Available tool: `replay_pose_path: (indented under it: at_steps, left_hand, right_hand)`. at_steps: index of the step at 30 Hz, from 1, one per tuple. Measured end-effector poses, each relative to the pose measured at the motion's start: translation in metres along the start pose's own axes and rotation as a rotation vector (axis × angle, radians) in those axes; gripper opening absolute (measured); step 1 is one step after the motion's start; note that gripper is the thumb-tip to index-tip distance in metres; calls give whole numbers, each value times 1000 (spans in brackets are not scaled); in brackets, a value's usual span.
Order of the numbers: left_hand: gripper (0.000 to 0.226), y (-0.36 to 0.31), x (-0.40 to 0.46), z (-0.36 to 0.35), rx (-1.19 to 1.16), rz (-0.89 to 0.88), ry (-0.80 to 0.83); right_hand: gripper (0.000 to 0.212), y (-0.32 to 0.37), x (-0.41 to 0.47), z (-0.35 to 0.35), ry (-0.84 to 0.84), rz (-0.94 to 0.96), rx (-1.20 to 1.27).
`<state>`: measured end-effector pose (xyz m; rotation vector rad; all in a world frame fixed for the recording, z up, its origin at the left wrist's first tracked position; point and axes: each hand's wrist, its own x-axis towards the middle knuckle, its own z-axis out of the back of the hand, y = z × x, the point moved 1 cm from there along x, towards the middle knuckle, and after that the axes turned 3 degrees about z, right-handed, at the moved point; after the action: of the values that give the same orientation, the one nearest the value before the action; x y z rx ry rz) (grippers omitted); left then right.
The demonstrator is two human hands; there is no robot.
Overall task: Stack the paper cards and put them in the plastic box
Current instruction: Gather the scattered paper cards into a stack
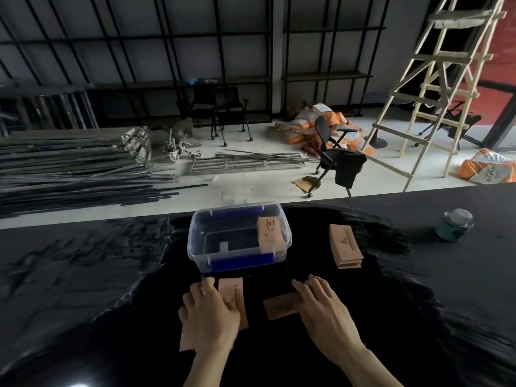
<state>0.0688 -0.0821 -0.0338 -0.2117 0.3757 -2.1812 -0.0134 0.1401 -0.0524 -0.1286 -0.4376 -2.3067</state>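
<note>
A clear plastic box (195, 236) with blue clips stands on the black table ahead of me. One tan paper card (269, 234) leans inside it at the right end. A stack of cards (345, 245) lies to the right of the box. My left hand (209, 311) rests flat on two loose cards (233, 291), fingers spread over them. My right hand (321, 311) presses its fingertips on another loose card (280, 304) lying crosswise between my hands. Neither hand has a card lifted.
A small round tin (454, 225) with a clear lid sits on the table at the far right. The table's far edge (111, 220) runs behind the box. Beyond it the floor holds metal bars, chairs, sacks and a wooden ladder.
</note>
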Motion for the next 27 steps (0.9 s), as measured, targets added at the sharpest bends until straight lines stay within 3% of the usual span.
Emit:
replay_pose_path:
  at_steps: [6,10,14,17,20,23,27]
  left_hand:
    - [63,12,0,7,63,-32,107]
    - [59,7,4,15,-262,-90,198]
    - [43,-17,5,18,-444,-370,264]
    - [38,-44,-4,11,-530,-498,396]
    - [40,-61,-17,0,-678,-502,557]
    - [26,-64,-22,-1,-756,-449,443]
    - [16,-34,-3,8,-592,-132,122]
  right_hand:
    - [52,14,15,-5,54,14,6]
    - [56,15,17,-4,102,25,26]
    - [50,16,15,-3,35,74,37]
    - [74,16,15,-8,10,-49,131]
    - [96,17,14,-11,-22,-73,172]
    - [78,15,12,-9,-12,-32,138]
    - [43,11,15,-5,-26,-24,120]
